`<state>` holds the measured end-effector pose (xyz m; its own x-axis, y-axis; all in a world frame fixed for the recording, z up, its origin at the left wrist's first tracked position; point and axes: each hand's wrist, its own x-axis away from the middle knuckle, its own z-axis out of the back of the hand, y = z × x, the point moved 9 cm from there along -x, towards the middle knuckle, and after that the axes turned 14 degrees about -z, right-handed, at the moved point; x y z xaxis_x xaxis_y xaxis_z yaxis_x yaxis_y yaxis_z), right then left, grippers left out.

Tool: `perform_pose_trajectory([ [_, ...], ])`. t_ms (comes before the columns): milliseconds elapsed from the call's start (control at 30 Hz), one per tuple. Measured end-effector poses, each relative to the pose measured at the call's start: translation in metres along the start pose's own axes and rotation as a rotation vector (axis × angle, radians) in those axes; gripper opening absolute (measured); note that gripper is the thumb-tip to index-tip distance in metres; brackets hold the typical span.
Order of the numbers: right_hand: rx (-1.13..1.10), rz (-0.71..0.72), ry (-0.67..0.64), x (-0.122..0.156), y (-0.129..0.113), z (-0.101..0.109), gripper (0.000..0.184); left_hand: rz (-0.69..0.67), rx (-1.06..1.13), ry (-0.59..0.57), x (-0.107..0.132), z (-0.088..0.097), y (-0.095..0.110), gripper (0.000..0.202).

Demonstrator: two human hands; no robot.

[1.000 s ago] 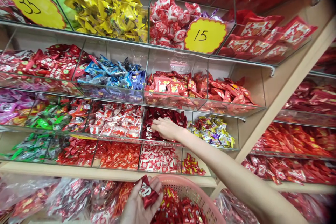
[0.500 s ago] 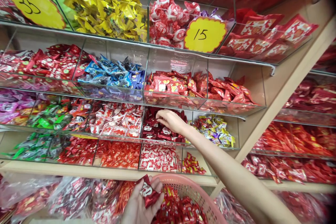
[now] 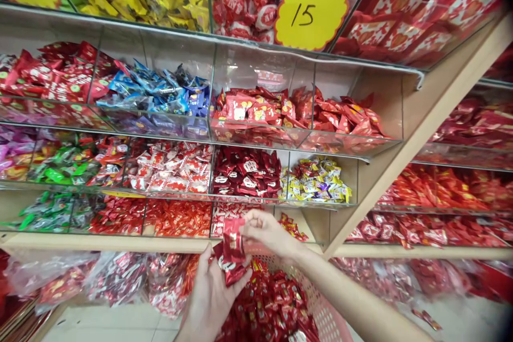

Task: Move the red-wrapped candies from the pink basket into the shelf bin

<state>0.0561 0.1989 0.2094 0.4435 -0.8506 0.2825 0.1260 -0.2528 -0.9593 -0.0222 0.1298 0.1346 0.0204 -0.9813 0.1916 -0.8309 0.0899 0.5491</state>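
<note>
**Above the pink basket (image 3: 331, 314), a lower packet (image 3: 231, 270) cupped and an upper packet (image 3: 233, 234) pinched**

Before the stocked shelves, the left hand (image 3: 210, 289) lies half open with the palm up, thumb to one side of the lower packet and fingers curled round the other. The right hand (image 3: 266, 230) has its fingers closed on the top end of the upper packet, which overlaps the lower one; whether the two touch, I cannot tell. Under both hands, the basket holds a heap of red-wrapped sweets (image 3: 266, 302). Behind, similar dark red packets (image 3: 246, 173) fill one shelf compartment, with yellow-and-white sweets (image 3: 316, 181) in the next to the right.

Both packets look light enough for a fingertip hold. Their glossy wrappers are probably thin and flexible, perhaps a little slippery, so a flat end gives the surest pinch, as the right hand has it. The contents are hidden; if they are brittle, squeezing the middle could crack them, and a loose cup like the left hand's should suit the body better. A weak pinch might let the slick film slide out.
</note>
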Motion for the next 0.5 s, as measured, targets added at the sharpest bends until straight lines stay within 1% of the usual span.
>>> perform_pose_trajectory([
  [33, -0.021, -0.064, -0.005, 0.001, 0.022, -0.002, 0.037, 0.01, -0.017, 0.003, 0.003, -0.002, -0.005, 0.038],
  [100, -0.025, -0.096, 0.034, 0.007, 0.055, -0.001, 0.036, 0.033, -0.08, 0.018, 0.007, -0.002, -0.02, 0.029],
  [200, 0.018, -0.058, 0.115, 0.019, 0.079, 0.011, 0.033, 0.075, -0.156, 0.005, 0.01, 0.002, -0.046, 0.02],
  [267, 0.015, -0.132, 0.094, 0.026, 0.094, 0.021, 0.034, 0.116, -0.174, -0.035, 0.012, 0.002, -0.064, 0.014],
  [333, -0.011, -0.255, 0.042, 0.033, 0.111, 0.034, 0.043, 0.174, -0.203, -0.09, 0.013, 0.001, -0.082, 0.01],
  [400, -0.013, -0.344, -0.002, 0.039, 0.127, 0.048, 0.051, 0.249, -0.251, -0.153, 0.016, -0.002, -0.101, 0.01],
  [500, 0.013, -0.418, -0.053, 0.047, 0.152, 0.068, 0.052, 0.363, -0.334, -0.198, 0.023, 0.001, -0.134, 0.017],
])
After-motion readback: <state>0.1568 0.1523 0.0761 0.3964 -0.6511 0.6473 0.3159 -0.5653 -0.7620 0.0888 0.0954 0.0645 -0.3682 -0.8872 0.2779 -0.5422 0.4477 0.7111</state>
